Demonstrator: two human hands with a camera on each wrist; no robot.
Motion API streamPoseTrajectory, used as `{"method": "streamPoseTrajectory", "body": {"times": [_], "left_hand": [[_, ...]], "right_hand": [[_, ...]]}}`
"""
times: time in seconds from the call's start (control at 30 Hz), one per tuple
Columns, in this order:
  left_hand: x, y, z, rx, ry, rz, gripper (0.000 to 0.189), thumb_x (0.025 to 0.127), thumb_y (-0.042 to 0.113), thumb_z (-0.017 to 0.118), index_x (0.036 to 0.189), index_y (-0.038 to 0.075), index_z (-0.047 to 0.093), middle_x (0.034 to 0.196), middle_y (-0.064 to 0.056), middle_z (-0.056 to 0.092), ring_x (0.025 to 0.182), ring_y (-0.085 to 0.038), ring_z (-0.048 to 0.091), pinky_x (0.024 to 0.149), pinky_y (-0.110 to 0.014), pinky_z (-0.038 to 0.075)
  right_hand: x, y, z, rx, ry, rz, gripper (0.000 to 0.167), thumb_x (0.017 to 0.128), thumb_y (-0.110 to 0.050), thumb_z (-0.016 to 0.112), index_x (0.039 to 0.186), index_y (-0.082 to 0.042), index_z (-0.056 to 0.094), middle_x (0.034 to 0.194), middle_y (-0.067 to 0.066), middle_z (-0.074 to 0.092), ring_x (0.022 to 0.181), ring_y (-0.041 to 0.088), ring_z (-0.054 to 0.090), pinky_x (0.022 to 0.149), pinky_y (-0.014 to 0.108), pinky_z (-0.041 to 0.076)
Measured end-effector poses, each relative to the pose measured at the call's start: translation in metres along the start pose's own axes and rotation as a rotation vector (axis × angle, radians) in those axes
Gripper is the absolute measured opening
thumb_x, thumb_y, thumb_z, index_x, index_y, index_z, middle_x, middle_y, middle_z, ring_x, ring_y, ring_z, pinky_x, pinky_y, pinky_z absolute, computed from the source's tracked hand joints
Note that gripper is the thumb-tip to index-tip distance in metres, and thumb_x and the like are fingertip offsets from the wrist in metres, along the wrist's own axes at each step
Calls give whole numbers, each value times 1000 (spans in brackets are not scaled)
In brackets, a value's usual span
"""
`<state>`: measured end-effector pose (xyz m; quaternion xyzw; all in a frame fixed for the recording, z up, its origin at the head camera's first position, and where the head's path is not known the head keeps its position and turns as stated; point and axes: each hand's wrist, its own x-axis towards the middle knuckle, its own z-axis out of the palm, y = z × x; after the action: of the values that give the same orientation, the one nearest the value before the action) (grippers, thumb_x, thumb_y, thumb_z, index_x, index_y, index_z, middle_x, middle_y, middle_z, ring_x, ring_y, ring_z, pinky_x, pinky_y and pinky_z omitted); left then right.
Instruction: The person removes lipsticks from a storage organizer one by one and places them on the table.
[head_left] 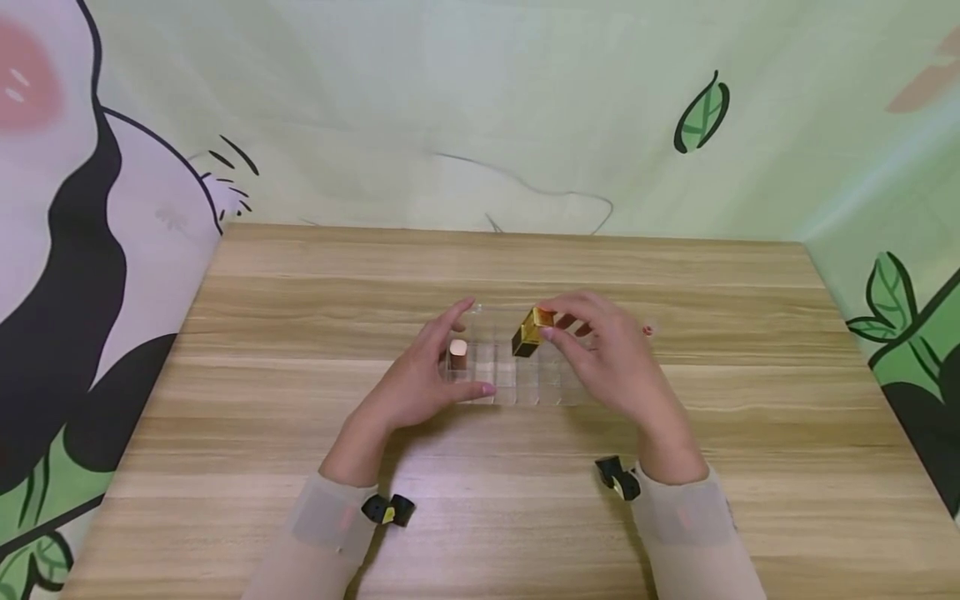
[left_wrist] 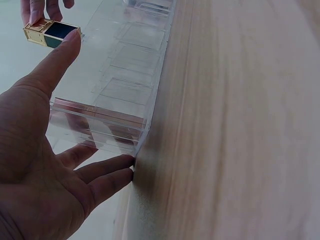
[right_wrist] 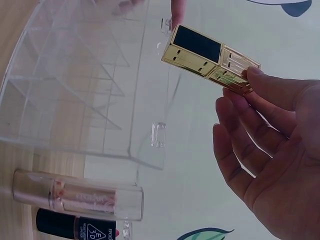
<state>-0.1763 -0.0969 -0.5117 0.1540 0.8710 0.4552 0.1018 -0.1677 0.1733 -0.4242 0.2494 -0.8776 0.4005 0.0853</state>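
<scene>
My right hand [head_left: 611, 354] pinches a gold and black lipstick [head_left: 531, 332] by its gold end, between thumb and fingertips. The lipstick is tilted above a clear compartment organizer [head_left: 506, 392]. My left hand [head_left: 412, 379] grips the organizer's left end, thumb along the front and fingers round the side and back. A rose-gold lipstick [head_left: 458, 353] stands in the leftmost part of the organizer, beside my left hand. In the left wrist view, fingertips [left_wrist: 127, 162] touch the organizer's lower corner.
To the organizer's right, the right wrist view shows a clear-capped pinkish tube [right_wrist: 82, 197] and a black lipstick [right_wrist: 75, 225] standing side by side. Wood-grain tabletop [head_left: 300, 333] surrounds the organizer. Behind it hangs a pale printed backdrop [head_left: 450, 108] with leaf drawings.
</scene>
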Motion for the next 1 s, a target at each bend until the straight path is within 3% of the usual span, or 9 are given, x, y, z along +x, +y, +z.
{"method": "streamPoseTrajectory", "body": {"times": [0.47,1.0], "left_hand": [[1,1,0,-5,-8,9,118,81,50,94,164,61,11,155,-6,46,143,-39,51,113,-64,45],[-1,1,0,1,-11,10,117,80,56,92,164,60,12,156,-6,45,142,-37,51,111,-64,46]], "right_hand": [[-2,3,-9,-26,43,2,27,96,0,78,123,-2,77,117,9,75,94,22,72,77,40,61],[-6,4,-21,-35,24,13,26,98,-2,76,124,-3,77,119,9,75,92,21,71,76,41,61]]}}
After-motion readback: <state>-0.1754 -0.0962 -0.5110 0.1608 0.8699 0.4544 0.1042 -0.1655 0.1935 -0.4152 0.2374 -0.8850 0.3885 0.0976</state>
